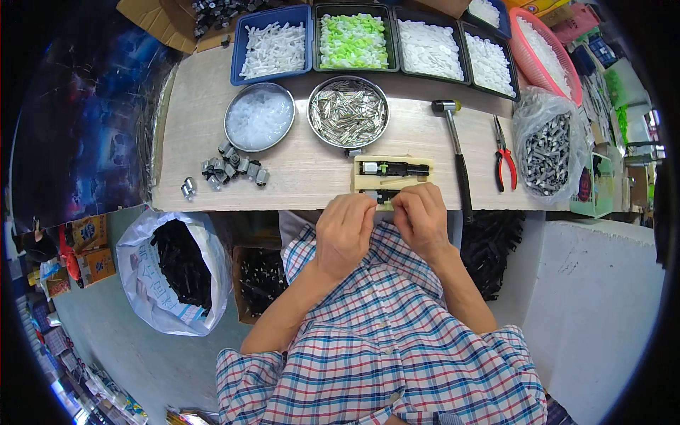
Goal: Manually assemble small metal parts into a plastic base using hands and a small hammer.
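Both hands, left (345, 230) and right (422, 218), are pinching a small black part (383, 196) at the worktop's (297, 177) near edge, mostly hiding it.

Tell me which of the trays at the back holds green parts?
The second tray from the left, dark-walled. It holds bright green and white parts; the blue tray to its left and the trays to its right hold only white ones.

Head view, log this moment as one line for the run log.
left hand: at wooden jig's near edge | right hand: beside it, same edge | jig: holds black part | hammer: right of jig
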Tool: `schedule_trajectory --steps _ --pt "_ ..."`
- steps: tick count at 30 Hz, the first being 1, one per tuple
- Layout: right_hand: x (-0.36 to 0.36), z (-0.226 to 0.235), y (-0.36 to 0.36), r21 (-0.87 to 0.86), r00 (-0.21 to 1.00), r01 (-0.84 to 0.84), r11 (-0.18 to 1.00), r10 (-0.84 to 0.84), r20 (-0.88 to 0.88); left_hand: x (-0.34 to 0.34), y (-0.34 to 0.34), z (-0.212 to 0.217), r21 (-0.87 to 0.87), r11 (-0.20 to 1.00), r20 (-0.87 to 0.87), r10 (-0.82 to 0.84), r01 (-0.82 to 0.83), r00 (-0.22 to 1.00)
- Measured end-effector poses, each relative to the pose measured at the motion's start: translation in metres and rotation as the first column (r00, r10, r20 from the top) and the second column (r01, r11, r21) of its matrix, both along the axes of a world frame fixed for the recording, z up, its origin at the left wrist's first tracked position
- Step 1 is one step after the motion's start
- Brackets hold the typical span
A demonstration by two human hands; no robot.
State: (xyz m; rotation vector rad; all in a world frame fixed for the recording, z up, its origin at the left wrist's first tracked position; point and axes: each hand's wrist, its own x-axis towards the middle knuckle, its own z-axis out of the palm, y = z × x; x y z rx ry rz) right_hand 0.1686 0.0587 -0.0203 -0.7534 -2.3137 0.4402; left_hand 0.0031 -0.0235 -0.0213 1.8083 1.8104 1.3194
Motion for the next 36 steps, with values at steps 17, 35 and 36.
schedule_trajectory --steps 17,35,36 --pt "-0.002 -0.002 0.015 -0.158 0.998 -0.036 0.987 0.045 0.053 -0.004 0.000 -0.081 0.165 0.942 -0.579 -0.148 0.293 0.802" --pt "-0.038 0.009 0.253 0.144 0.912 0.276 0.950 -0.306 0.274 -0.043 0.136 -0.032 -0.084 0.991 -0.270 0.083 -0.109 0.959" --pt "-0.039 0.010 0.255 0.109 0.903 0.276 0.955 -0.296 0.312 -0.044 0.136 -0.032 -0.083 0.990 -0.271 0.086 -0.112 0.959"
